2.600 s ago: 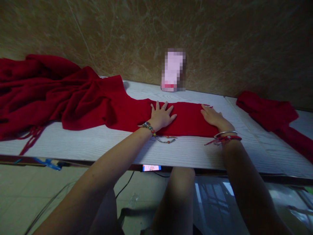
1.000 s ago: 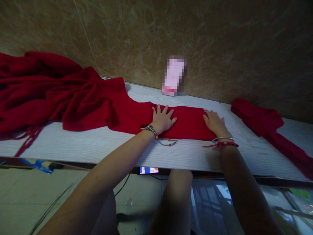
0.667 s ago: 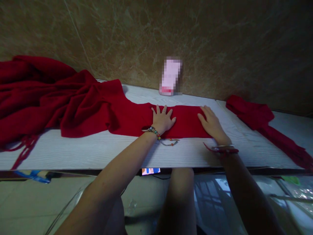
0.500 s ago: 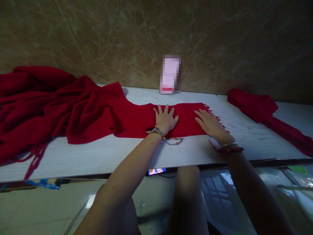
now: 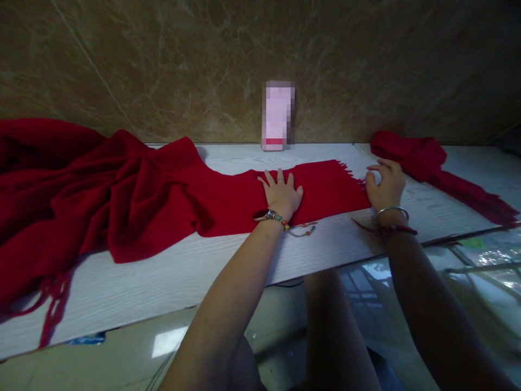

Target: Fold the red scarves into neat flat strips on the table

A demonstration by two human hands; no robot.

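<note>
A long red scarf (image 5: 321, 190) lies across the white wood-grain tabletop. Its fringed end is spread flat at the centre, while the rest is heaped in loose folds at the left. My left hand (image 5: 283, 195) rests flat on the smooth part, fingers spread. Just past the fringe, my right hand (image 5: 386, 184) is down at the scarf's end, its fingers bent and its thumb apart from them, with nothing visible between them. A second red cloth (image 5: 423, 157), folded over at one end, lies to the right of that hand.
A pink, blurred-out box-like object (image 5: 278, 117) stands at the back against the brown marbled wall (image 5: 183, 70). The white tabletop (image 5: 163, 282) ends in front of my legs. Clear plastic (image 5: 496, 255) shows below its edge at the right.
My right hand has moved right, off the scarf's surface to beyond its fringe, and its fingers have bent. My left hand stays flat on the scarf. The view has tilted somewhat.
</note>
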